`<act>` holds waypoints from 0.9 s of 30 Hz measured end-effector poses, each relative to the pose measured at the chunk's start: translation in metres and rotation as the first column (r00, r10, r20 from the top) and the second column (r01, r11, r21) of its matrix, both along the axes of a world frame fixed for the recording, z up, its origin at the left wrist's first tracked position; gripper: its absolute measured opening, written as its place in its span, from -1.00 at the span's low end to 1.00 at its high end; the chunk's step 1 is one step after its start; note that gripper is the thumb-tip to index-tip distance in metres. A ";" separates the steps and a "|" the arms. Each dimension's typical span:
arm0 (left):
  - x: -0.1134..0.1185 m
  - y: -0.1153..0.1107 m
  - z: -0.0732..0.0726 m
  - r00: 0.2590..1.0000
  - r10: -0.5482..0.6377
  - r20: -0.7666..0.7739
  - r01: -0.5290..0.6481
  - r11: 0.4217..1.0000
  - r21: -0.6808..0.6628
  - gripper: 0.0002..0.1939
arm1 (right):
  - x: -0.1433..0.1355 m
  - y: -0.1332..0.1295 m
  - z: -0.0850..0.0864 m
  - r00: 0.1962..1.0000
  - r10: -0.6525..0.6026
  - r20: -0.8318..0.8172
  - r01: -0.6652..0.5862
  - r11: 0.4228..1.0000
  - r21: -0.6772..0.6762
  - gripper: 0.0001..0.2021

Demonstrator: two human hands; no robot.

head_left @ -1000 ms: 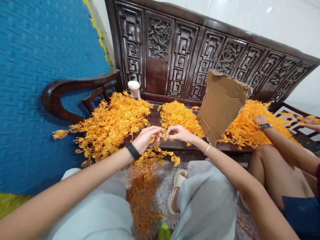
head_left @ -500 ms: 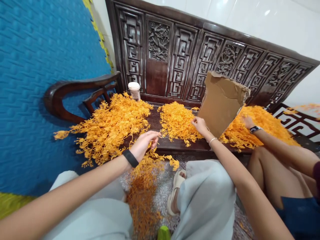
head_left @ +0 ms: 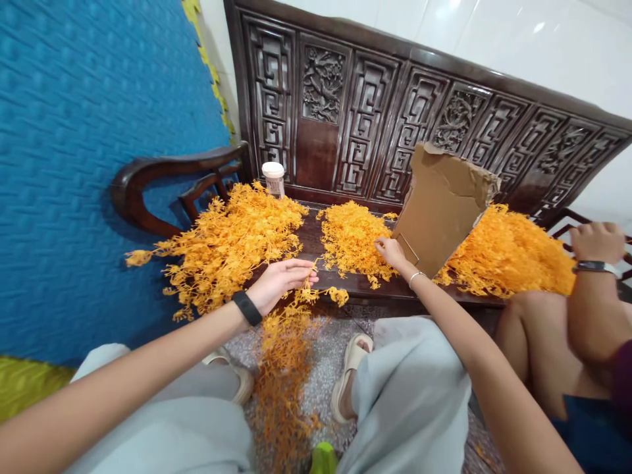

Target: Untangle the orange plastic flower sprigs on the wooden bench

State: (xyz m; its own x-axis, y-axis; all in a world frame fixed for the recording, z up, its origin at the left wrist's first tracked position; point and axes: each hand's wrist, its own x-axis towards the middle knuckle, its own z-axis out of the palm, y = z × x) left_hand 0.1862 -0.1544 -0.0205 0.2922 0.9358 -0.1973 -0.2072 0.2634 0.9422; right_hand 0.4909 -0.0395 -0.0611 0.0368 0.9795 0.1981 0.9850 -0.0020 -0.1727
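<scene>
Between the thumb and fingers of my left hand (head_left: pixel 286 283) is a thin orange strand, with an orange tangle (head_left: pixel 289 336) trailing below toward the floor. My right hand (head_left: pixel 391 253) is pinched at the right edge of the middle orange pile (head_left: pixel 353 237); whatever its fingertips hold is too small to make out. Left of my left hand lies a larger pile of orange strands (head_left: pixel 232 237) on the dark wooden bench (head_left: pixel 311 234). A brown cardboard piece (head_left: pixel 437 204) stands upright just beyond my right hand.
A white lidded cup (head_left: pixel 274 179) stands behind the left pile. Another person's hand (head_left: pixel 597 242) is raised at the right, beside a big orange pile (head_left: pixel 518 253). A curved wooden armrest (head_left: pixel 131 197) borders the left; the carved backrest (head_left: pixel 318 151) rises behind.
The other person's hand has lifted from the right pile and moved right. My left hand has turned with its fingers straighter. The view has shifted slightly.
</scene>
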 end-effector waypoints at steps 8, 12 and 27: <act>-0.008 -0.001 0.002 0.993 0.105 -0.043 -0.099 0.987 0.123 -0.67 | -0.008 0.004 0.000 0.999 -0.045 -0.004 0.045 0.997 0.063 -0.87; -0.008 -0.001 0.006 0.987 0.144 -0.070 -0.136 0.984 0.114 -0.68 | -0.015 0.006 -0.002 0.988 0.032 -0.153 -0.018 0.996 0.093 -0.93; 0.004 0.015 0.006 0.969 0.246 0.032 -0.247 0.966 0.071 -0.74 | -0.131 -0.080 0.049 0.568 0.801 -0.187 -0.797 0.593 0.116 -0.82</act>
State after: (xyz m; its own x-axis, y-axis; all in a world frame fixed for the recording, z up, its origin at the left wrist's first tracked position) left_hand 0.1906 -0.1397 -0.0148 0.0543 0.9912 -0.1204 -0.2786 0.1309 0.9514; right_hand 0.3602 -0.1194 -0.0120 -0.7195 0.6262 0.3003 0.5262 0.7737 -0.3527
